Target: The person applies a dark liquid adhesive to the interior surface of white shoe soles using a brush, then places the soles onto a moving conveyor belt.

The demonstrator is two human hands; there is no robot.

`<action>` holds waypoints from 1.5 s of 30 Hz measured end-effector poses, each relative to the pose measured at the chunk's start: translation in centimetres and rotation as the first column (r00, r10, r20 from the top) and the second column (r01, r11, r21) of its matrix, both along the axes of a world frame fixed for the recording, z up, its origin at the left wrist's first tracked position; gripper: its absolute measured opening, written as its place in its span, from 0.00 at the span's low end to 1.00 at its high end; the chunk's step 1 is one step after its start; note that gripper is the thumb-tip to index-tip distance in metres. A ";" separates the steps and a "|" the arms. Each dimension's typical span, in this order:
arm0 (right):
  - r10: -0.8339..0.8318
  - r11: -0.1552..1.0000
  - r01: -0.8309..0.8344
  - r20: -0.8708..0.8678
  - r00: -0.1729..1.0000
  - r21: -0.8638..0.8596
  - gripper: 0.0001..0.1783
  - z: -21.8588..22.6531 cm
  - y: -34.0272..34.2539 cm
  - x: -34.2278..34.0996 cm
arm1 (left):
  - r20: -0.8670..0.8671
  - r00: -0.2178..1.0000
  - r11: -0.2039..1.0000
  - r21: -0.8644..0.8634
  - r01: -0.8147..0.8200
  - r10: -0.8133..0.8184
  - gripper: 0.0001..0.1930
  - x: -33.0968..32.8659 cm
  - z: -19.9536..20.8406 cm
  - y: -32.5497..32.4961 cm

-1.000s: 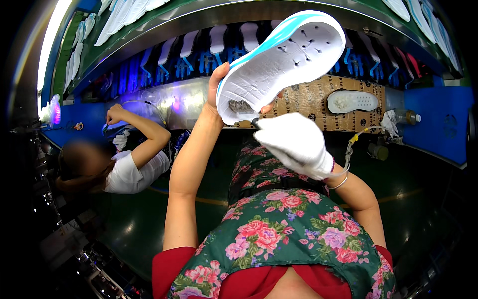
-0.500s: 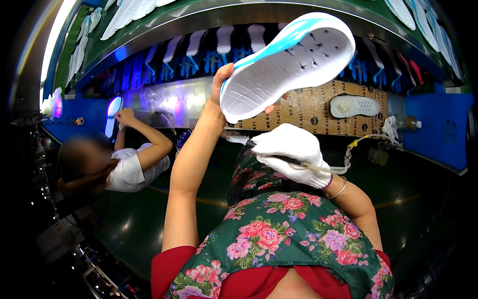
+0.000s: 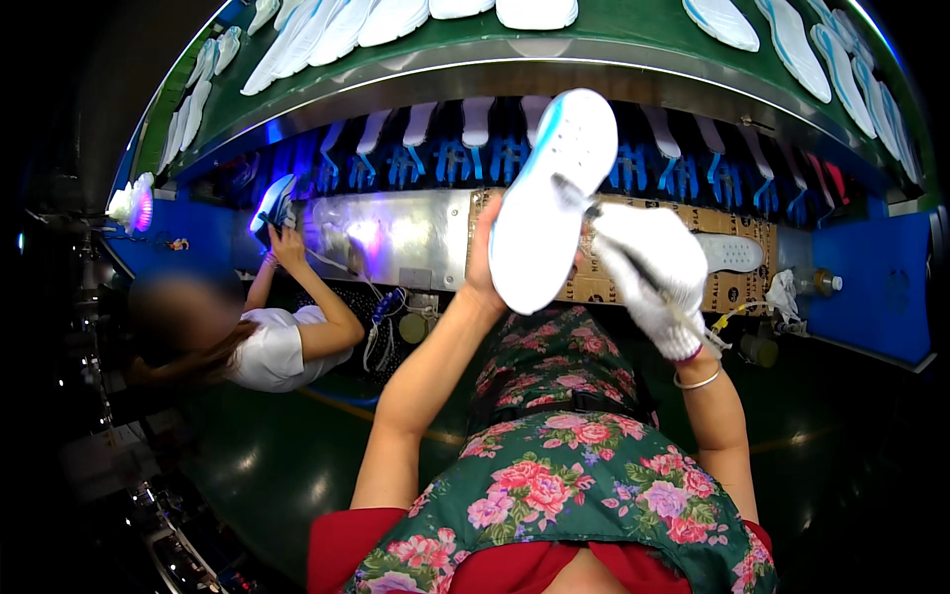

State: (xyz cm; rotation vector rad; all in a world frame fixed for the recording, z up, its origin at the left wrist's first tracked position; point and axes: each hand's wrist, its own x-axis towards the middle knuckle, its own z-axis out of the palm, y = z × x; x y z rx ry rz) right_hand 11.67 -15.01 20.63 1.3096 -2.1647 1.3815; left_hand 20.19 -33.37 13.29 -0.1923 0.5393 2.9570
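Observation:
My bare left hand (image 3: 482, 259) is closed around the lower side of a white shoe sole (image 3: 539, 238) with a light blue edge strip. The sole is held up, its small-holed end pointing away from me. In a white knit glove, my right hand (image 3: 658, 262) grips a thin brush (image 3: 595, 211). Its dark neck and bristle end lie over the middle of the sole and appear to touch it. Below both hands, a sheet of printed cardboard (image 3: 633, 288) covers part of the bench. Another pale sole (image 3: 729, 251) rests on it, partly behind the gloved hand.
To the left, a co-worker (image 3: 282, 346) holds a blue-white shoe piece (image 3: 274, 206) under violet light. A green conveyor belt (image 3: 633, 38) above the bench carries several soles. Hanging soles and blue holders (image 3: 475, 124) line the back. A bottle (image 3: 823, 282) lies by the blue right-hand panel (image 3: 876, 287).
The held sole has come down and turned more upright. My right hand has risen, bringing the brush from beside the sole onto its surface.

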 end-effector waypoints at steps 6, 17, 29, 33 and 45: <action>-0.017 0.999 0.017 -0.003 1.000 0.050 0.12 -0.8 -0.2 0.1 | 0.011 1.000 1.000 0.016 0.022 -0.022 0.41 1.6 -1.7 0.5; 0.260 0.867 0.271 0.844 0.469 -0.418 0.11 -3.1 7.0 1.8 | -0.383 0.909 0.986 -0.092 0.141 -0.166 0.60 -2.4 3.7 -1.3; -0.001 0.877 0.446 0.926 0.378 -0.181 0.10 -8.7 6.9 4.2 | -0.002 0.999 0.838 0.545 0.030 -0.035 0.33 -24.7 7.5 2.1; 0.018 0.874 0.449 0.937 0.349 -0.184 0.10 -9.8 7.0 4.5 | 0.043 0.998 0.853 0.519 -0.058 0.042 0.32 -26.4 7.5 2.8; 0.108 0.890 0.408 0.964 0.242 -0.203 0.10 -10.0 4.4 5.5 | -0.246 0.949 -0.702 -0.641 -0.311 -0.195 0.18 -28.3 7.5 -16.1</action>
